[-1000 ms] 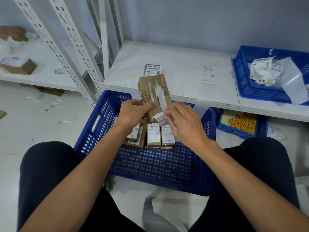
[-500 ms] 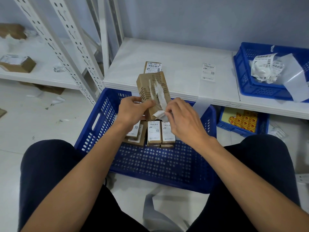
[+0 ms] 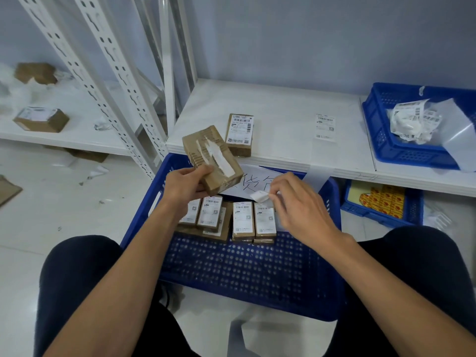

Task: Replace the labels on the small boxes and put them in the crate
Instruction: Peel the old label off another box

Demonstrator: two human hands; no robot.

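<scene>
Head view: left hand [image 3: 186,187] grips small box [image 3: 212,155], right hand [image 3: 302,210] pinches label scrap [image 3: 260,196] (above crate [image 3: 244,267]).

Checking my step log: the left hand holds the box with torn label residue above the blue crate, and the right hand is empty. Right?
Not quite. In the head view the right hand is not empty: it pinches a white label scrap. The left hand does hold the box with torn residue above the blue crate.
</scene>
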